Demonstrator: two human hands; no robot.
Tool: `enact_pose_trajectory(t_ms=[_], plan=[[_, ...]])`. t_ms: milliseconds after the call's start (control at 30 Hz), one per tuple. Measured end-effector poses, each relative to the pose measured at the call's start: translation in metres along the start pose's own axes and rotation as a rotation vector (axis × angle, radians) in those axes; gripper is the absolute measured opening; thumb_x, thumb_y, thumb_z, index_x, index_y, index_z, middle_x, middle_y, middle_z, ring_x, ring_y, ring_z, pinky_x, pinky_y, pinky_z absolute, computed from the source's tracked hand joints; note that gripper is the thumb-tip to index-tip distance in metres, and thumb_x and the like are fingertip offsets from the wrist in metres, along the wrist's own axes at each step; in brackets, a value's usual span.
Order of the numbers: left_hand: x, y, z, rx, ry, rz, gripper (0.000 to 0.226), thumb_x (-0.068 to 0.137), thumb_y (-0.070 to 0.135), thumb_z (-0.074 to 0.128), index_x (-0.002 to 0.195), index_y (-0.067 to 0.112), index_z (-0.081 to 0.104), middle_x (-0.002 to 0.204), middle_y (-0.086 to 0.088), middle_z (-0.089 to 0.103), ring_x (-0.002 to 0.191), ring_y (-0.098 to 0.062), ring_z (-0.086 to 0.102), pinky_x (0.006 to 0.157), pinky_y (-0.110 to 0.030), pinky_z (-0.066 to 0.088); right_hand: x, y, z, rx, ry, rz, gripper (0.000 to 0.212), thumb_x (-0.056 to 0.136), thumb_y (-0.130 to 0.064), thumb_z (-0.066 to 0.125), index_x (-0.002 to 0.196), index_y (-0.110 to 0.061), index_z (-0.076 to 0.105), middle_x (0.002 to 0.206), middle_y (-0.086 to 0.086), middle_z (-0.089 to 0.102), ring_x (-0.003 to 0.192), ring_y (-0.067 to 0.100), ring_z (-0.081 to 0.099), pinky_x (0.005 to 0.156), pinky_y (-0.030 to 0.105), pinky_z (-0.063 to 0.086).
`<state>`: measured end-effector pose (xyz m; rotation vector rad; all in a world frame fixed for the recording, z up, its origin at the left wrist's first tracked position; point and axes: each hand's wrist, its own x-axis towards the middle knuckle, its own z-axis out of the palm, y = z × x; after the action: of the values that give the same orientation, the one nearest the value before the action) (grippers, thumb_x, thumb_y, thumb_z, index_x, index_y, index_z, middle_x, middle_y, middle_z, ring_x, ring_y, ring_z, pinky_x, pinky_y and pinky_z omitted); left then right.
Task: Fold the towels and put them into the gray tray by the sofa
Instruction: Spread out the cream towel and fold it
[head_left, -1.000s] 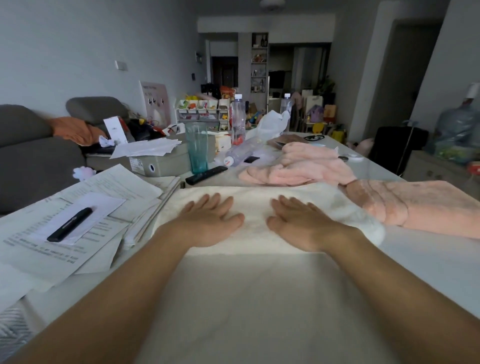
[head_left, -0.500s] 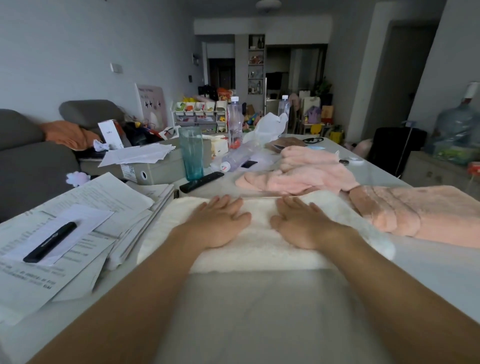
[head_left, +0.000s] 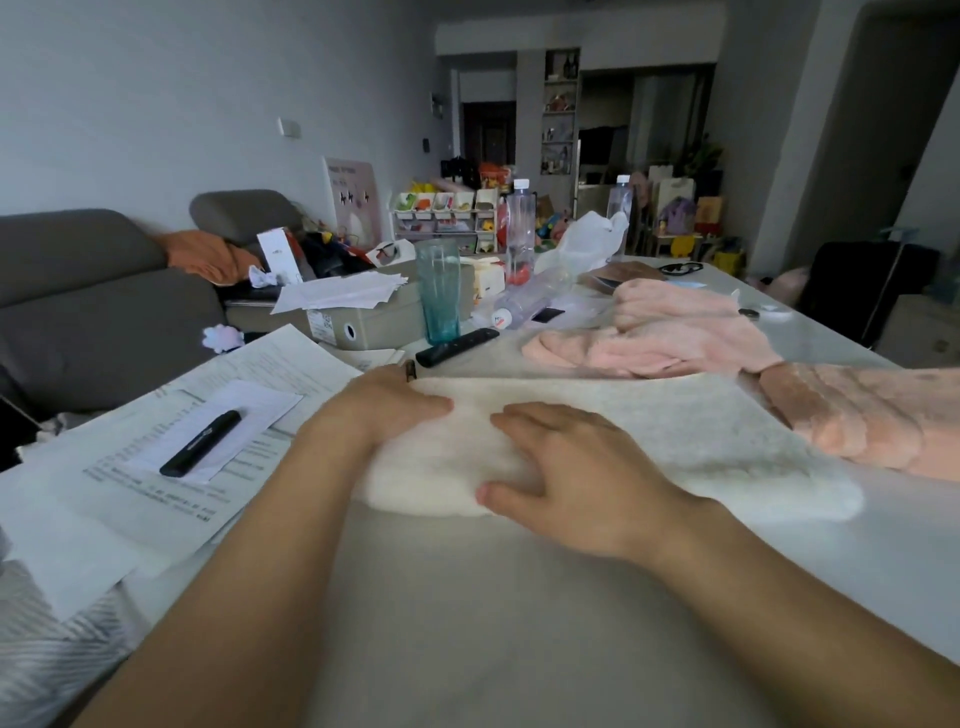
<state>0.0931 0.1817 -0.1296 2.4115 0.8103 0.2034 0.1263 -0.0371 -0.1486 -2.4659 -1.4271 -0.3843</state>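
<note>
A white towel (head_left: 649, 431) lies folded in a long strip across the table in front of me. My left hand (head_left: 384, 410) sits on its far left corner, fingers curled over the edge. My right hand (head_left: 566, 467) covers the left end from the near side, fingers on top and thumb at the near edge. The towel bulges up between the two hands. A crumpled pink towel (head_left: 670, 332) lies behind it, and another pink towel (head_left: 857, 415) lies at the right. The gray tray (head_left: 379, 325) stands at the table's far left beside the sofa (head_left: 93, 312), with papers on top.
Papers with a black marker (head_left: 200, 449) cover the table at left. A teal glass (head_left: 439, 296), a black remote (head_left: 457, 345), bottles (head_left: 519, 234) and a plastic bag stand behind the towels. A black chair (head_left: 857, 291) is at the far right.
Both hands slid left from the towel's middle to its left end. They no longer lie flat: the left curls over the corner and the right thumb hooks the near edge.
</note>
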Motion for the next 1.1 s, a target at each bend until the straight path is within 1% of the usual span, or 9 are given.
enact_pose_trajectory(t_ms=[100, 200, 333, 567, 700, 833, 933, 1033, 1100], plan=[[0.002, -0.012, -0.012, -0.351, -0.126, -0.038, 0.042, 0.088, 0.037, 0.067, 0.114, 0.003, 0.067, 0.109, -0.018, 0.073, 0.1, -0.034, 0.07, 0.094, -0.047, 0.055, 0.001, -0.021, 0.013, -0.06, -0.012, -0.038, 0.076, 0.082, -0.067, 0.048, 0.144, -0.023, 0.041, 0.145, -0.002, 0.049, 0.133, 0.021, 0.044, 0.11, 0.033, 0.033], [0.006, -0.014, -0.012, -0.799, -0.239, -0.108, 0.034, 0.095, 0.028, 0.056, 0.115, 0.003, 0.066, 0.105, -0.015, 0.073, 0.093, -0.028, 0.071, 0.078, -0.035, 0.056, 0.001, -0.028, 0.021, -0.071, 0.041, -0.008, 0.082, 0.083, -0.062, 0.048, 0.152, -0.022, 0.028, 0.149, -0.001, 0.043, 0.133, 0.021, 0.041, 0.11, 0.035, 0.033], [0.011, -0.003, -0.012, -1.177, -0.213, 0.044, 0.046, 0.091, 0.006, 0.039, 0.133, 0.012, 0.059, 0.101, -0.017, 0.065, 0.086, -0.029, 0.051, 0.071, -0.034, 0.044, 0.003, -0.041, 0.017, -0.106, 0.148, 0.032, 0.098, 0.078, -0.06, 0.059, 0.155, -0.015, 0.02, 0.138, 0.006, 0.052, 0.12, 0.028, 0.052, 0.096, 0.041, 0.044], [-0.007, 0.027, 0.017, -1.104, -0.21, 0.396, 0.053, 0.089, -0.018, 0.043, 0.115, 0.022, 0.066, 0.11, -0.012, 0.072, 0.085, -0.025, 0.074, 0.069, -0.033, 0.06, 0.007, -0.023, -0.012, 0.398, 0.384, 0.348, 0.056, 0.084, -0.026, 0.061, 0.135, -0.025, 0.036, 0.11, 0.005, 0.067, 0.094, 0.029, 0.063, 0.071, 0.034, 0.047], [-0.004, 0.052, 0.038, -0.765, 0.039, 0.447, 0.044, 0.09, 0.017, 0.069, 0.125, 0.04, 0.055, 0.133, -0.002, 0.056, 0.117, -0.017, 0.057, 0.099, -0.035, 0.047, -0.016, 0.014, -0.043, 0.651, 0.535, 0.417, 0.035, 0.08, -0.014, 0.065, 0.108, -0.032, 0.053, 0.089, -0.015, 0.066, 0.082, -0.002, 0.061, 0.062, 0.01, 0.041], [0.002, 0.084, 0.037, -0.834, -0.366, 0.402, 0.085, 0.076, 0.057, 0.072, 0.149, 0.032, 0.037, 0.146, 0.007, 0.049, 0.135, -0.015, 0.045, 0.119, -0.044, 0.028, -0.055, 0.064, -0.077, 0.911, 0.627, 0.558, 0.029, 0.073, -0.027, 0.062, 0.1, -0.038, 0.062, 0.087, -0.013, 0.072, 0.08, -0.002, 0.067, 0.066, 0.015, 0.052], [0.0, 0.1, 0.049, -0.887, -0.717, 0.487, 0.084, 0.076, 0.03, 0.081, 0.149, 0.024, 0.04, 0.146, 0.002, 0.053, 0.132, -0.02, 0.053, 0.115, -0.047, 0.035, -0.076, 0.105, -0.09, 1.182, 0.607, 0.734, 0.033, 0.078, -0.019, 0.056, 0.11, -0.023, 0.065, 0.095, 0.007, 0.075, 0.085, 0.021, 0.073, 0.065, 0.035, 0.058], [-0.016, 0.11, 0.056, -0.709, -0.732, 0.632, 0.075, 0.068, 0.014, 0.081, 0.136, 0.034, 0.056, 0.136, 0.011, 0.061, 0.124, -0.014, 0.059, 0.101, -0.034, 0.049, -0.082, 0.127, -0.088, 1.265, 0.594, 0.922, 0.018, 0.087, -0.008, 0.049, 0.098, -0.008, 0.063, 0.079, 0.014, 0.068, 0.064, 0.023, 0.069, 0.049, 0.029, 0.052], [-0.022, 0.107, 0.047, -0.753, -0.757, 0.652, 0.075, 0.064, 0.017, 0.085, 0.131, 0.04, 0.06, 0.127, 0.01, 0.067, 0.117, -0.015, 0.064, 0.086, -0.028, 0.056, -0.074, 0.132, -0.08, 1.263, 0.544, 0.951, 0.014, 0.083, -0.005, 0.049, 0.087, -0.008, 0.062, 0.071, 0.012, 0.061, 0.058, 0.023, 0.063, 0.053, 0.031, 0.049]])
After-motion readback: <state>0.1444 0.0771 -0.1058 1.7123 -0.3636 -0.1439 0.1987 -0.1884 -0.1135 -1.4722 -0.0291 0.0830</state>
